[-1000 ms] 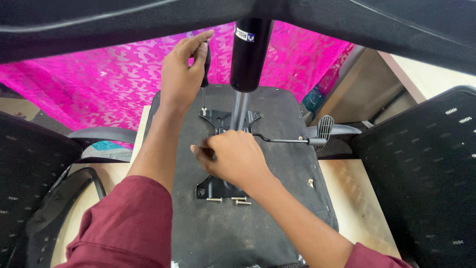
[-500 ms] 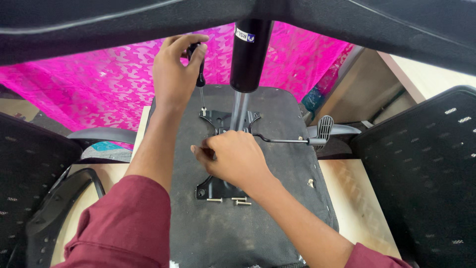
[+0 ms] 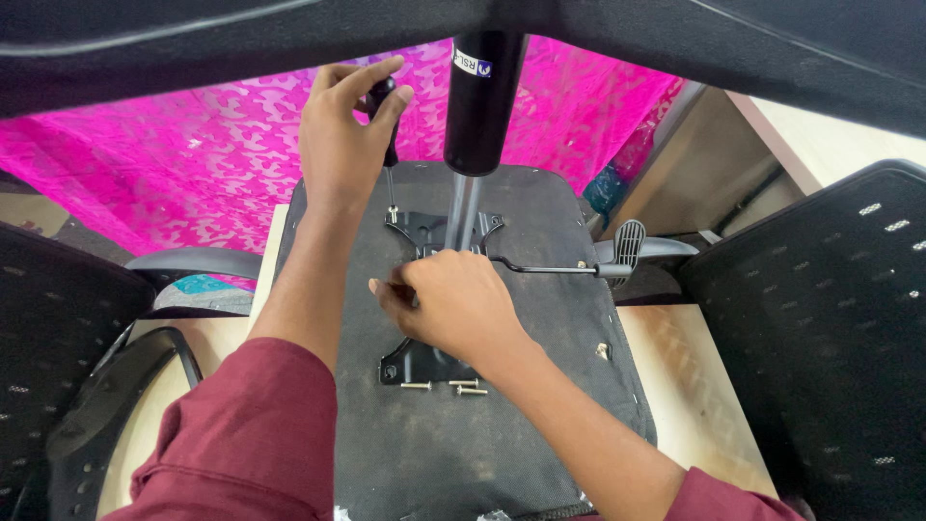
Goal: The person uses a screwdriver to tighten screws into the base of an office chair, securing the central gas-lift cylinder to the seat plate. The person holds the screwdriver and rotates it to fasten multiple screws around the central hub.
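Head camera view, looking down at an upturned office chair seat (image 3: 453, 425), its dark underside facing up on a pale wooden table (image 3: 690, 386). The left hand (image 3: 342, 145) is clenched around the black handle of a screwdriver (image 3: 386, 145), held upright with its tip on a screw at the far left corner of the black metal plate (image 3: 434, 289) fixed to the seat. The right hand (image 3: 453, 304) rests on the middle of that plate, fingers curled down against it; whether they pinch anything cannot be told. Three loose silver screws (image 3: 446, 387) lie on the seat just beside the near edge of the plate. A black gas cylinder (image 3: 479, 106) rises from the plate toward the camera, with a small white rectangular label carrying a blue mark near its top. A thin lever (image 3: 569, 267) with a grey paddle tip reaches out to the right. Bright pink patterned cloth (image 3: 154, 154) lies beyond the seat. Black mesh chair backs (image 3: 820, 328) stand at both sides. Both sleeves are maroon.
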